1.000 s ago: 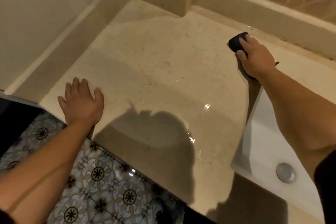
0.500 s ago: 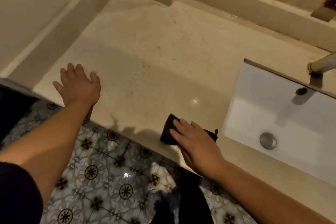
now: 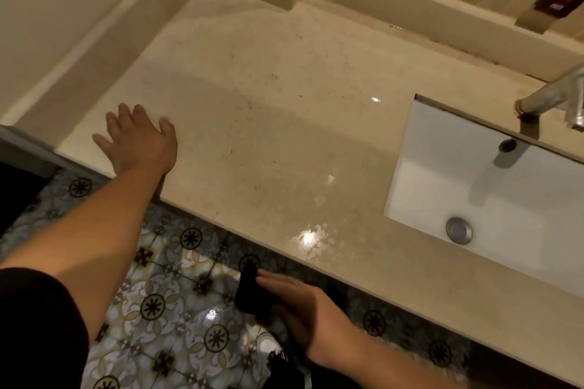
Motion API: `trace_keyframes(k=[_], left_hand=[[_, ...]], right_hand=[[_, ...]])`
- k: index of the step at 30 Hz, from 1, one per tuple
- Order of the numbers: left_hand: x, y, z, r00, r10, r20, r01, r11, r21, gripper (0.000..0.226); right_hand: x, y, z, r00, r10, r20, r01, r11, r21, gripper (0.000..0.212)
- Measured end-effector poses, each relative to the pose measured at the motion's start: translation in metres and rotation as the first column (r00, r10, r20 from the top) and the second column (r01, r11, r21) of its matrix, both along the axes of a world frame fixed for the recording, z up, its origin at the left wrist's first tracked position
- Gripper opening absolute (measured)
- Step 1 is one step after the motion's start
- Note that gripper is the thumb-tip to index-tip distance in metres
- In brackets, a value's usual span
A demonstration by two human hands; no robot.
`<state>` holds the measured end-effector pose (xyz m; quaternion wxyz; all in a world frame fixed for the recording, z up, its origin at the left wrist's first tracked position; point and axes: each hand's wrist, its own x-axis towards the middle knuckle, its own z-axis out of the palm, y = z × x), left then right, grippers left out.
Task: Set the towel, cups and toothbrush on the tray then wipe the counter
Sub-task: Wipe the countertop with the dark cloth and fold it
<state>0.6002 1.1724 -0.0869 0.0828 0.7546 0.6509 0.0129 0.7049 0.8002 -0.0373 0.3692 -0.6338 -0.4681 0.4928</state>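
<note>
The beige stone counter (image 3: 259, 110) fills the middle of the head view, with wet glints near its front edge. My left hand (image 3: 140, 140) lies flat on the counter's front left corner, fingers spread, holding nothing. My right hand (image 3: 303, 316) is off the counter, below its front edge and over the floor, with a dark cloth (image 3: 251, 295) gripped under its fingers. No tray, towel, cups or toothbrush appear in view.
A white sink (image 3: 493, 199) with a metal drain is set into the counter at the right, under a metal faucet (image 3: 550, 95). A raised ledge runs along the back and left walls. Patterned floor tiles (image 3: 177, 303) lie below the counter's front edge.
My right hand swept the dark cloth from the back of the counter to its front edge, then off the edge over the floor. My left hand stayed flat on the counter.
</note>
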Motion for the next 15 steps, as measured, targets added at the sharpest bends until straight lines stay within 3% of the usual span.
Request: trace_keyframes(k=[2,4,7,9,11,15], left_hand=[[0.000,0.000,0.000,1.000,0.002,0.004,-0.002,1.000,0.000,0.071],[0.000,0.000,0.000,1.000,0.005,0.006,-0.005,1.000,-0.003,0.071],[0.000,0.000,-0.002,1.000,0.003,0.004,-0.003,1.000,-0.003,0.072],[-0.001,0.001,-0.001,1.000,0.007,0.007,-0.007,1.000,-0.005,0.073],[-0.001,0.001,-0.002,1.000,0.009,0.012,-0.009,1.000,-0.011,0.073],[-0.002,0.000,0.003,1.000,-0.009,-0.002,0.009,0.999,-0.054,0.072]], right_hand=[[0.002,0.009,0.014,0.931,-0.175,-0.321,0.114,0.973,-0.199,0.034],[0.014,0.019,0.023,0.729,-0.363,-0.581,0.172,0.918,-0.357,0.029],[0.044,0.031,0.026,0.343,-0.538,-0.770,0.154,0.841,-0.519,0.048],[0.061,0.038,0.031,0.188,-0.541,-0.819,0.128,0.841,-0.526,0.060],[0.071,0.044,0.037,0.166,-0.468,-0.868,0.121,0.883,-0.453,0.060],[0.077,0.045,0.058,0.254,-0.361,-0.897,0.124,0.932,-0.340,0.057]])
